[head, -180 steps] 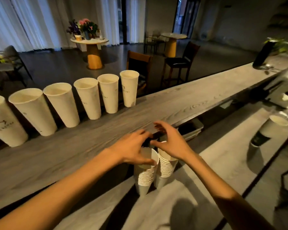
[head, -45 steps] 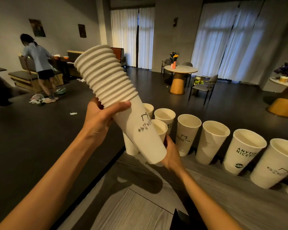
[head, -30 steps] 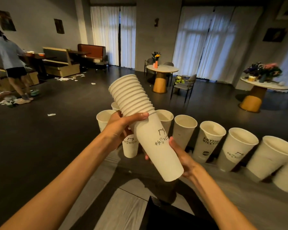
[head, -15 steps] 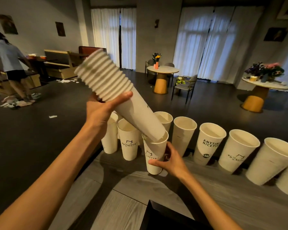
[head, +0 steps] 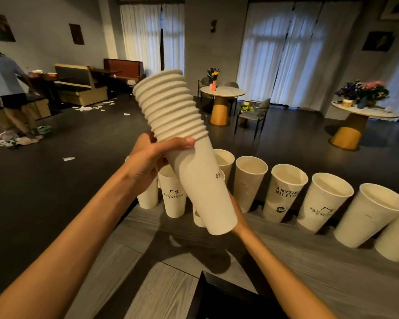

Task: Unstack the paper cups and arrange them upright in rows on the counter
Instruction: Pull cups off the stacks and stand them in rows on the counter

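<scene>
Left hand (head: 148,162) clamps the cup stack (head: 184,148) mid-air, tilted, rims up-left, base down-right over the counter (head: 309,272) near its far edge. Right hand (head: 236,211) mostly hidden behind the stack's base, fingers at a single cup (head: 198,218) there; grip can't tell. Row of upright cups (head: 283,192) lines the far edge, running to the rt.

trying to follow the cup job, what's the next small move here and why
Probably slide the right hand onto the bottom cup of the stack and pull it off. The left hand grips the tilted stack mid-air, many rims are still nested, and the right hand sits behind its base, mostly hidden. A second row of cups is only begun on the counter.
</scene>
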